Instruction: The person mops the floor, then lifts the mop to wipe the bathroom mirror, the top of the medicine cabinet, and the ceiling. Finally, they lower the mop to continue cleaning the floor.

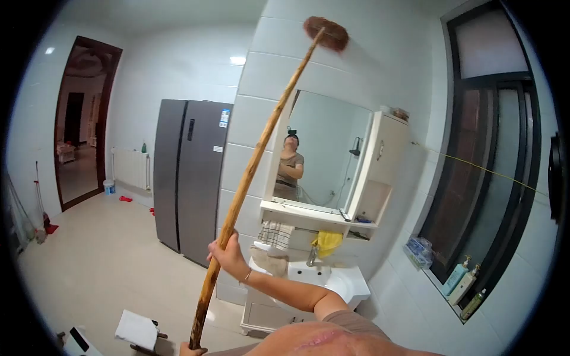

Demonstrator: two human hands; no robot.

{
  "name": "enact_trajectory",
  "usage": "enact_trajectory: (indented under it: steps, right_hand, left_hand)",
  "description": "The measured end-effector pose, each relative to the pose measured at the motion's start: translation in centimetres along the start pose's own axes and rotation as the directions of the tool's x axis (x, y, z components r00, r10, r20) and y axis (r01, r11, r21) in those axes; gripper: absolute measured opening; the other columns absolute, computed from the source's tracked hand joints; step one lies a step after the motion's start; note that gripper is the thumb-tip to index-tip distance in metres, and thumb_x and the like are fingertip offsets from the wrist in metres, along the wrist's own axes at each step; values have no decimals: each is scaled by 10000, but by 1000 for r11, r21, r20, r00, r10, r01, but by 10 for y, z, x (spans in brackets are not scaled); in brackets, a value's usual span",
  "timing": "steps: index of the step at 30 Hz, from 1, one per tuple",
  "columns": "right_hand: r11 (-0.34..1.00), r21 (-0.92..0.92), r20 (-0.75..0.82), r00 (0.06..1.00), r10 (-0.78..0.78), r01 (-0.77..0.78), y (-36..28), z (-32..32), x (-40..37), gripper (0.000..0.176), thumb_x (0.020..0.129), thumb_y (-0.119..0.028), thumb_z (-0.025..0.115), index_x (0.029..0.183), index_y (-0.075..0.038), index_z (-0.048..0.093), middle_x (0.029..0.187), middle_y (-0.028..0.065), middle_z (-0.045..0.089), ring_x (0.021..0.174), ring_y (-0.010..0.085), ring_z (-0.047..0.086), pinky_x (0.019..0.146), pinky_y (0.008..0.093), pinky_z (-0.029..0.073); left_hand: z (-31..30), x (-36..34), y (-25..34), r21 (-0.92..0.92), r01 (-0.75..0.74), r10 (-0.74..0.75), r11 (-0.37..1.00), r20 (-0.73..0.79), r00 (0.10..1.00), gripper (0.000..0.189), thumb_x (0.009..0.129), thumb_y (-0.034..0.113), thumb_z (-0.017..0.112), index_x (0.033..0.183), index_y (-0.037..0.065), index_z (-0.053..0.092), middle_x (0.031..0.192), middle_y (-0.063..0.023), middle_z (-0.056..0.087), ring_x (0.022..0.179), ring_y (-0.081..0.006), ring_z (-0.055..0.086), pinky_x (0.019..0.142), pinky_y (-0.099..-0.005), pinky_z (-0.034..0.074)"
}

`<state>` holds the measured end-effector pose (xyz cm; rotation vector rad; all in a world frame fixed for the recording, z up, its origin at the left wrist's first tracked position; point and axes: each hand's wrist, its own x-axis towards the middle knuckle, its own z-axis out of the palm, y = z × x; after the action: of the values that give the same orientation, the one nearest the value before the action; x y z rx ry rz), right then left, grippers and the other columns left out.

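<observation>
My right hand (pixel 228 254), with a thin bracelet at the wrist, is wrapped round the long wooden pole of a mop (pixel 261 147). Low at the bottom edge, my left hand (pixel 192 350) closes round the same pole near its lower end; much of this hand is cut off. The pole slants up and to the right. Its reddish-brown, fuzzy head (pixel 326 34) is up against the white tiled wall (pixel 380 65), above the mirror (pixel 326 151).
Below the mirror stands a washbasin (pixel 350 283) with a yellow cloth (pixel 328 244). A white cabinet (pixel 386 142) adjoins the mirror. Bottles (pixel 463 285) line the window sill. A grey refrigerator (pixel 199 178) stands left, a white-topped stool (pixel 138 329) below. A yellow cord (pixel 475 167) crosses the window.
</observation>
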<state>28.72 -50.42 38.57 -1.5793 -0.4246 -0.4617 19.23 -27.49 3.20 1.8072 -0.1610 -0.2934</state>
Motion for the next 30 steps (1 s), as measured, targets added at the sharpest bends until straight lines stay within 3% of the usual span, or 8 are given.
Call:
enact_trajectory:
  steps: [4, 10, 13, 14, 16, 19, 23, 30]
  right_hand:
    - [995, -62, 99, 991, 90, -84, 11, 50, 0, 452, 822, -53, 563, 1121, 25, 234, 807, 82, 517, 602, 158, 595, 572, 289, 525]
    - [997, -47, 83, 995, 60, -56, -11, 75, 53, 325, 803, -68, 591, 959, -11, 313, 742, 71, 534, 574, 162, 595, 539, 292, 520]
    - [1000, -3, 103, 995, 3, -2, -21, 66, 64, 315, 799, -54, 595, 945, -16, 319, 755, 81, 529, 558, 168, 590, 523, 294, 515]
    - [1000, -1, 83, 996, -18, 19, -23, 62, 68, 313, 798, -49, 594, 943, -15, 320, 760, 85, 526, 558, 169, 590, 520, 295, 513]
    - [999, -21, 46, 998, -35, 36, -38, 50, 71, 314, 797, -38, 585, 961, -8, 318, 758, 92, 516, 564, 175, 591, 515, 289, 510]
    - [994, 14, 20, 993, -112, 112, -54, 17, 83, 350, 794, -25, 576, 1014, 21, 308, 755, 89, 507, 549, 182, 588, 500, 290, 511]
    - [967, 42, -49, 967, -250, 252, -68, -41, 110, 425, 782, -27, 580, 1075, 58, 283, 737, 107, 510, 514, 189, 582, 457, 294, 510]
    - [938, -54, -148, 926, -347, 342, -106, -149, 120, 521, 765, -14, 596, 1150, 88, 259, 799, 125, 521, 572, 201, 605, 501, 283, 529]
  left_hand:
    - [-13, -32, 12, -86, 116, -118, 990, -23, 993, 184, 701, 175, 687, 751, 39, 574, 572, -20, 522, 508, -144, 478, 473, -323, 390]
    - [-26, -12, 49, -266, 79, -93, 961, -41, 995, 180, 700, 174, 684, 672, 79, 533, 531, 6, 463, 454, -113, 422, 425, -305, 343]
    - [-25, 16, 31, -225, 97, -118, 969, -83, 990, 207, 689, 187, 709, 695, 50, 553, 549, 0, 475, 464, -120, 407, 427, -313, 340]
    - [-31, 11, 50, -223, 96, -118, 970, -89, 989, 207, 689, 187, 709, 695, 50, 553, 549, 0, 475, 464, -120, 407, 427, -313, 340]
    - [-44, -4, 119, -410, 130, -114, 903, 63, 992, 241, 664, 72, 696, 562, 44, 479, 457, -25, 424, 361, -121, 388, 359, -276, 277]
    - [-32, -1, 172, -311, 103, -101, 945, 23, 995, 212, 676, 30, 670, 573, 41, 486, 451, -22, 417, 347, -121, 379, 347, -276, 257]
    - [-8, -5, 257, -344, 72, -67, 936, 27, 997, 205, 680, 38, 670, 581, 45, 491, 465, -24, 429, 352, -123, 386, 346, -277, 263]
    - [35, 29, 312, -41, -125, 126, 991, 31, 992, 230, 675, 102, 703, 592, 51, 494, 489, 0, 444, 399, -101, 409, 375, -268, 303]
